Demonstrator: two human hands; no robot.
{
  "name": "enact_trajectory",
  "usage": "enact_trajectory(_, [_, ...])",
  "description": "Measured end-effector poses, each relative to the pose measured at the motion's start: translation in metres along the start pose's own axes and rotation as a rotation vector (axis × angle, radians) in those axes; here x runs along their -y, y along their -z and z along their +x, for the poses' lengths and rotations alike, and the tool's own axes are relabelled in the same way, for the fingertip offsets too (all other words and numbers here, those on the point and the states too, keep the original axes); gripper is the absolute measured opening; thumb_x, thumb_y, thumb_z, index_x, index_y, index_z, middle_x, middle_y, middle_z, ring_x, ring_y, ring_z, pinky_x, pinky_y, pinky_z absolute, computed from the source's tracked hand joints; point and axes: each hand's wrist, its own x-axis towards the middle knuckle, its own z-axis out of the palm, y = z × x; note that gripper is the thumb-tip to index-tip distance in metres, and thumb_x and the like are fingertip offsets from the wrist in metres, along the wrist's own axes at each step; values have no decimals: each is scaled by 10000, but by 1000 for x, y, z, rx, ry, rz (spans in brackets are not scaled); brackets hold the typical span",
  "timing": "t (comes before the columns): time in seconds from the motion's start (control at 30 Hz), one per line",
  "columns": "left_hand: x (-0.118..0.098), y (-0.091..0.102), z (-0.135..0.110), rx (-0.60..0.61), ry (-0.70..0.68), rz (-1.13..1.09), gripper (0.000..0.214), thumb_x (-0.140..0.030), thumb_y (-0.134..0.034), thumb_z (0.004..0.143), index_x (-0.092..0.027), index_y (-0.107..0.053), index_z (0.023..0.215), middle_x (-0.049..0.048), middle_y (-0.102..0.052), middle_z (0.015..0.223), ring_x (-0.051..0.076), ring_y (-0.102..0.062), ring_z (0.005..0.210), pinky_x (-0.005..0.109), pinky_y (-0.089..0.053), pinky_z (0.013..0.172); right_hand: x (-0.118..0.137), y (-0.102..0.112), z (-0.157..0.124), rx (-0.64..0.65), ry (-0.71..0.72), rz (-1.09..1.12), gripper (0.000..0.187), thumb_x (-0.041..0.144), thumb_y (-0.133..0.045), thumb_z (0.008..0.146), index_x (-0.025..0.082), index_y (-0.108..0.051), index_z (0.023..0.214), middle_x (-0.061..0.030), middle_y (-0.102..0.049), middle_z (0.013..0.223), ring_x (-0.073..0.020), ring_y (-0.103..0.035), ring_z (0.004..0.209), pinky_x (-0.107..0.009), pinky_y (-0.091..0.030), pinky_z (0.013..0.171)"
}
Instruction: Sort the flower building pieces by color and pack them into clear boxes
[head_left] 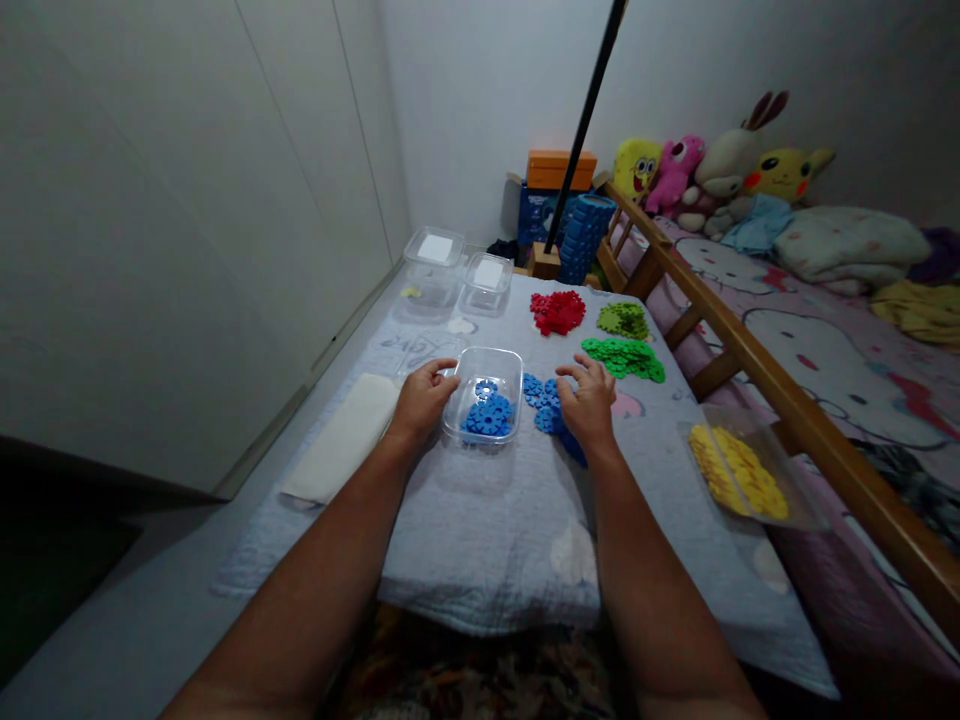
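Your left hand (426, 398) is at the left rim of the clear plastic tub (484, 440), fingertips touching; can't tell if it's a firm grip. Tub sits upright mid-counter, blue snowflake discs (489, 415) inside, mostly heaped toward the near side.

Your right hand (586, 397) is over the loose blue disc pile (533, 391) just right of the tub, fingers bent, thumb and index slightly apart. Can't tell if you've got a disc in it.

Rest of the cloth-covered counter (480, 545): red pile (557, 312) beyond your right hand, olive-green pile (623, 320) and bright green pile (624, 360) to its right. Yellow discs (739, 470) in a clear container near the bed rail (795, 425). Folded cream cloth (341, 440) left of your left hand.
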Motion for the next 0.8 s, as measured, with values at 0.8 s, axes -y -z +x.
enact_trajectory(0.8, [-7, 3, 0, -77, 84, -11, 559, -356, -644, 661, -86, -736, 1143, -29, -537, 604, 126, -438, 559, 252, -324, 534, 11, -32, -10, 176, 255, -245, 156, 259, -665, 905, 264, -787, 1002, -122, -635, 1308, -368, -384, 1343, -731, -140, 1155])
